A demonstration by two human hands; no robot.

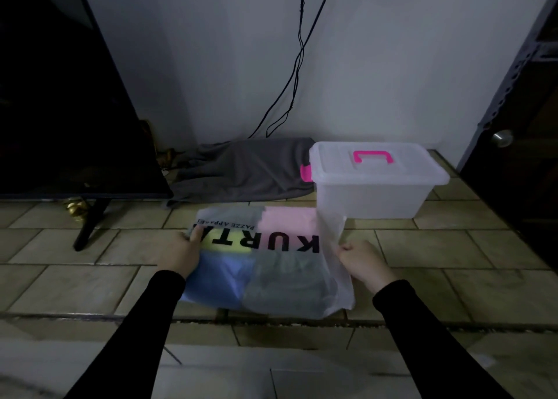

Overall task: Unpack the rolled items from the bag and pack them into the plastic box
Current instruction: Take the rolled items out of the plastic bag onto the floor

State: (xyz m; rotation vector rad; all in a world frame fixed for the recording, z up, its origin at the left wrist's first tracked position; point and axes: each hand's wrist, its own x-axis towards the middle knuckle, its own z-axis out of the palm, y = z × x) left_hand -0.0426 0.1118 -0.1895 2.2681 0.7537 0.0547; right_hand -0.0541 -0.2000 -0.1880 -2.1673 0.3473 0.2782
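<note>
A translucent plastic bag [290, 296] with black lettering lies on the tiled floor. Through it show a pink roll [287, 222], a yellow one [226, 246], a blue one [217, 281] and a grey one [287, 281]. My left hand [184, 253] grips the bag's left edge, thumb on top. My right hand [363, 263] pinches the bag's right edge and lifts a flap of it upward. Behind the bag to the right stands the clear plastic box [374, 199], its lid [377, 164] on, with a pink handle [373, 156] and a pink latch [305, 172].
A dark TV [69, 112] on a stand leg [90, 223] fills the left. A grey cloth [241, 169] lies against the wall, with black cables [297, 60] hanging above it. A dark door with a knob [501, 138] is at the right.
</note>
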